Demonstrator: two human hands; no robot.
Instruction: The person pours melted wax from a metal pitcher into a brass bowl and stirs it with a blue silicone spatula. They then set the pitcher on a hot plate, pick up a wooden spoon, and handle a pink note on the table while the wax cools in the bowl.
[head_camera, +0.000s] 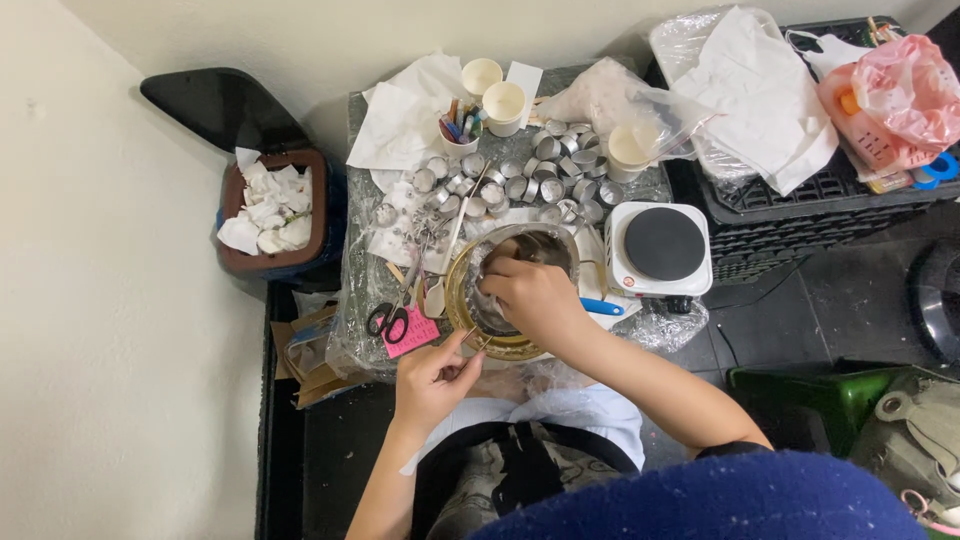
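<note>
The right hand (535, 297) reaches into one metal pot (530, 250) sitting in a gold-rimmed bowl (462, 310) near the table's middle, fingers curled on a pale wad inside — whether they pinch it I cannot tell. The left hand (432, 378) steadies the bowl's near rim, fingers pressed together. Left of the bowl lie one pair of scissors (390, 320) and one pink note (411, 332). Right stands one white hotplate (660, 246). Farther off — three paper cups (504, 104) and a cluster of small tin cups (545, 170), too many to count.

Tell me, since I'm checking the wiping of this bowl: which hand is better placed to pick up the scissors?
Probably the left hand. It is at the bowl's near rim, beside the scissors. The right hand is inside the bowl, pressing a tissue.
</note>
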